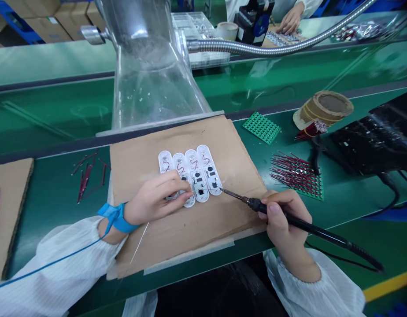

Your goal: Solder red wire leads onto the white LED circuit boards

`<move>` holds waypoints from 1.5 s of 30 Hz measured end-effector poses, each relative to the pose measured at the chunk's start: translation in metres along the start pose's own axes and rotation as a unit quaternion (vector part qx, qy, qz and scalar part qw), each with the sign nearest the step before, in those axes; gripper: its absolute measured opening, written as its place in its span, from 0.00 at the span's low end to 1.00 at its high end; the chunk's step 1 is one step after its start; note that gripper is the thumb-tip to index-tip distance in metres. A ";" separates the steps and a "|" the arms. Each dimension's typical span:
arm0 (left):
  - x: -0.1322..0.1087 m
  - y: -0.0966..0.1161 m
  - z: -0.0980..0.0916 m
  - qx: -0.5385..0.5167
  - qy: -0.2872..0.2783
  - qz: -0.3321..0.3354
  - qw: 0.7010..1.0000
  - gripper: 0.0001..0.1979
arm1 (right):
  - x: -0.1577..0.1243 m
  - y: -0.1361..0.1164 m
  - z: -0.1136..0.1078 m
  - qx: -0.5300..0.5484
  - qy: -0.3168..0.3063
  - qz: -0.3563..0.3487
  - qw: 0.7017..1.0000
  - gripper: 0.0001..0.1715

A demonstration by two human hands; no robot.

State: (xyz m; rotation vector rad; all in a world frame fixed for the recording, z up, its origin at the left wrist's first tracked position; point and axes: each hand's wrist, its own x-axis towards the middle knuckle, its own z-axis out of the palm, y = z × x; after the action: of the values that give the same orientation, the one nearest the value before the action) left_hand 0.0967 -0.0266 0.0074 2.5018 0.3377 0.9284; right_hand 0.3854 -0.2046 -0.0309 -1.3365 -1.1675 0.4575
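R hand [284,218] closed round black soldering iron [289,219], tip just off white oval PCBs [198,174]. L hand [157,198] curled over boards, pinch unclear. Slip could melt fine wires or scorch cardboard sheet [140,163]. Green counter [48,207], stiff red leads [294,174], clear funnel-shaped fume hood [150,88] beyond.

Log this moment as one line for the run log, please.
left hand: pinches thin wire over white circuit boards | right hand: holds soldering iron | base: cardboard sheet
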 end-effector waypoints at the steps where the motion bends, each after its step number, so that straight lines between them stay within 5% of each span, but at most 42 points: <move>1: 0.000 0.000 0.000 0.000 0.000 0.001 1.000 0.04 | 0.001 0.000 0.000 -0.003 -0.002 -0.001 1.000 0.09; 27: -0.001 -0.002 0.002 -0.012 -0.003 0.008 1.000 0.02 | 0.005 -0.003 -0.002 -0.048 -0.073 -0.021 0.996 0.04; 35: -0.003 -0.005 -0.010 -0.011 0.022 0.003 1.000 0.03 | -0.003 -0.016 0.013 0.019 0.021 0.028 0.999 0.09; 45: 0.000 -0.008 -0.010 -0.048 0.001 0.008 0.999 0.04 | -0.008 -0.011 0.018 -0.011 -0.007 0.018 1.000 0.11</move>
State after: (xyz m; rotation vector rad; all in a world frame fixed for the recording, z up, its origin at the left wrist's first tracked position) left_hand 0.0891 -0.0167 0.0101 2.4193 0.2684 0.9316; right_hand 0.3625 -0.2050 -0.0272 -1.3767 -1.1637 0.4831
